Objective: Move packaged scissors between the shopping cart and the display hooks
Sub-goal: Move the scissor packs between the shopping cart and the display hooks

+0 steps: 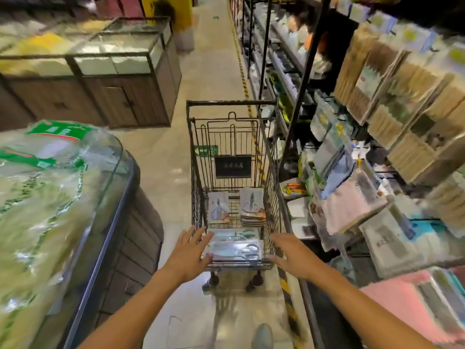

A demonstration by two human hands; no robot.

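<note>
Both forearms reach forward from the bottom of the view toward the shopping cart (234, 172), and neither hand holds anything. On the left hand (187, 250) the fingers (195, 234) are spread and straight at the cart's near left corner, apparently touching the edge of the flat scissors packs (236, 246) lying at the near end; the right hand (292, 253) has relaxed, spread fingers at the near right rim. Farther in the basket sit a single scissors pack (218, 207) and a small stack of scissors packs (252, 206). Packaged goods crowd the display hooks (352, 197) to the right, too blurred to identify. Judging by the load in the cart, most of the moving looks still to be done.
</note>
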